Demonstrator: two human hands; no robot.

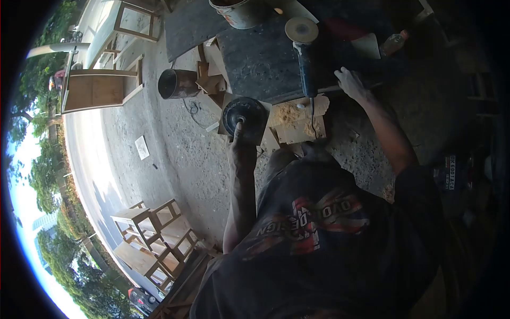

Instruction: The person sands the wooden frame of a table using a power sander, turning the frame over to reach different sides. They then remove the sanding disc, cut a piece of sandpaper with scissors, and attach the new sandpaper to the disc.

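My left hand (237,139) grips a black round pad (245,112) together with a square brownish sheet (256,135) behind it, the thumb pressing near the pad's centre. Both are held off the dark table's near edge. My right hand (351,85) is at the near edge of the table (255,64), fingers stretched out and holding nothing. Between the hands, a dark power tool (306,66) with a round, tan-faced disc (302,30) lies on the table. Its cord (313,118) hangs over the edge.
A paint-stained bucket (239,15) and a bottle (394,43) stand on the table. A rusty can (178,84) and cardboard with sawdust (297,122) are on the ground. Wooden stools (151,223) and a wooden cabinet frame (98,89) stand to the left, near a road.
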